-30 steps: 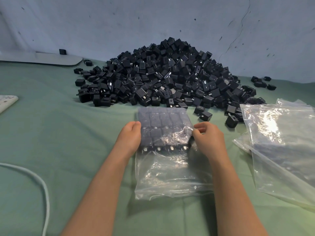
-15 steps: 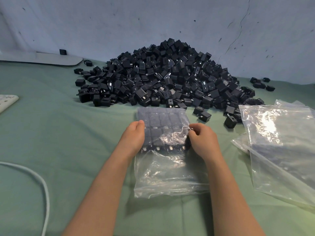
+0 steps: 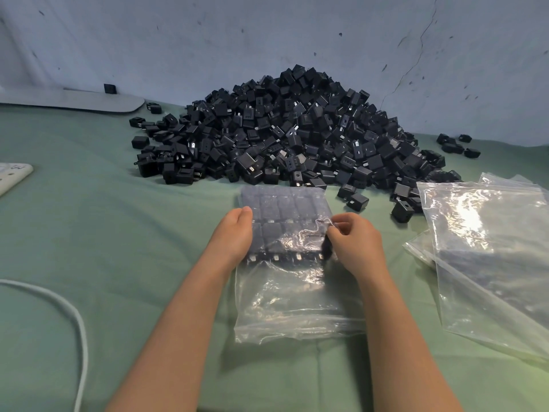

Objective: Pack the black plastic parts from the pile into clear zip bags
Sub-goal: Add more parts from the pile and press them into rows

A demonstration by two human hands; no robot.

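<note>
The right hand now pinches up the film of the clear plastic zip bag, and the left hand, grip open, has slid onto the bagged black plastic parts

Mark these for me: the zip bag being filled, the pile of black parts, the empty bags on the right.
zip bag being filled (image 3: 297, 301): head view, clear unfilled near half.
pile of black parts (image 3: 297, 123): head view, middle of the heap.
empty bags (image 3: 487, 233): head view, top bag's glossy face.
</note>
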